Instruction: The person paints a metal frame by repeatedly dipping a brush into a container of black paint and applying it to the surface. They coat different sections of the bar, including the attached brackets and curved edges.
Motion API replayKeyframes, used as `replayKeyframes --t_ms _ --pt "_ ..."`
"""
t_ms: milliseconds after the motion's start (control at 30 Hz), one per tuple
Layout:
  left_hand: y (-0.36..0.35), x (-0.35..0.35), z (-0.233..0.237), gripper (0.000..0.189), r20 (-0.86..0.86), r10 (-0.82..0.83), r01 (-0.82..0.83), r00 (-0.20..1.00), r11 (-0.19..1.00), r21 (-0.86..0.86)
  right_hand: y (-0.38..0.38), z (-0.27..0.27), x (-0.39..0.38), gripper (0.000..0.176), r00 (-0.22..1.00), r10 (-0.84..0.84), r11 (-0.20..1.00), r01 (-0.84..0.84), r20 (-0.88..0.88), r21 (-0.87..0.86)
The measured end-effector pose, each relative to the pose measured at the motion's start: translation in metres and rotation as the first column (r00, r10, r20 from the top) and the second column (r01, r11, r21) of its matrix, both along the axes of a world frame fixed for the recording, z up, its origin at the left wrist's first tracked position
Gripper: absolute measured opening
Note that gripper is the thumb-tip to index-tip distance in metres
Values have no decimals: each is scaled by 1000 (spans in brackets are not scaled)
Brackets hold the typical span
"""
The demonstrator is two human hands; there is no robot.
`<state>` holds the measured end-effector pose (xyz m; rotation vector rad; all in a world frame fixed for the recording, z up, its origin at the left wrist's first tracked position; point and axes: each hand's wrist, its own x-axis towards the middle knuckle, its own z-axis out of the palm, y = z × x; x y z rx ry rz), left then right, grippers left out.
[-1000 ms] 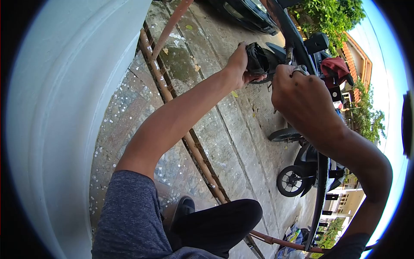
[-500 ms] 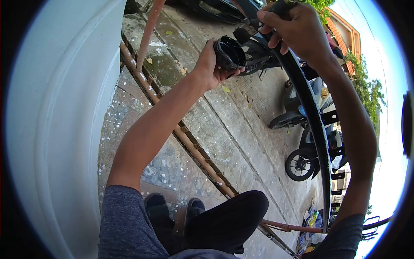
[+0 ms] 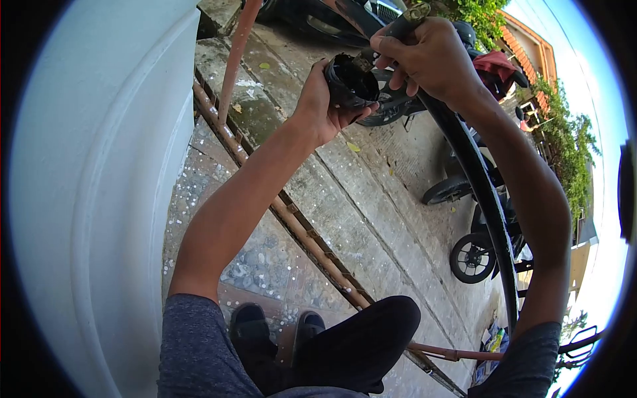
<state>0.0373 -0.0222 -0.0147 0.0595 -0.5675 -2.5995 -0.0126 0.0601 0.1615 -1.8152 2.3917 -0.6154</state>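
Note:
My left hand (image 3: 323, 109) is wrapped round a small can of black paint (image 3: 352, 85), tilted so its dark inside faces me. In my right hand (image 3: 424, 61) is a paintbrush (image 3: 406, 21), gripped by its dark handle. The bristles point down into the can's mouth, partly hidden by the rim and my fingers. Just behind my right hand and forearm curves a metal rail (image 3: 474, 166), coated glossy black along most of its visible length.
A rusty bar (image 3: 292, 219) runs along the floor edge, joined by a reddish post (image 3: 237, 60). A white wall (image 3: 99, 199) stands at my left. Parked motorbikes (image 3: 472, 257) are on the concrete beyond the rail. My sandalled feet (image 3: 251, 325) are below.
My right hand has moved left and down a little, bringing the brush from beside the can into its mouth. The left hand has stayed nearly in place, and the view has shifted slightly.

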Motion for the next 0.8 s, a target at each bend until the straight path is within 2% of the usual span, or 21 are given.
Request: replayKeyframes --t_ms 100,200,233,367,467,567,667,700,800 --pt "-2 3 1 56 14 -7 8 1000 1000 -19 8 12 5 27 997 75 995 -76 -7 -66" --pt "-4 4 1 56 3 6 -6 1000 1000 -11 18 11 5 22 978 181 979 -168 107 -114" --pt "-6 3 2 56 -4 5 -5 1000 1000 -2 21 11 5 19 977 194 978 -187 83 -88" --pt "-11 3 7 56 -23 22 -22 999 1000 22 28 4 5 17 969 195 975 -175 149 -140" --pt "-20 1 7 58 -57 32 -31 998 999 30 32 5 6 14 976 206 973 -197 65 -122" --pt "-26 5 10 60 -60 45 -43 997 999 27 34 4 8 16 981 163 985 -168 -105 -42" --pt "-32 2 9 61 -38 36 -34 999 998 45 26 0 -2 24 802 456 859 -510 -385 -45" --pt "-34 0 10 61 -41 41 -38 998 998 54 23 -1 -2 35 757 488 836 -548 -434 -16" --pt "-38 -10 8 62 -38 39 -36 999 996 81 16 5 2 42 642 543 802 -587 -541 108"
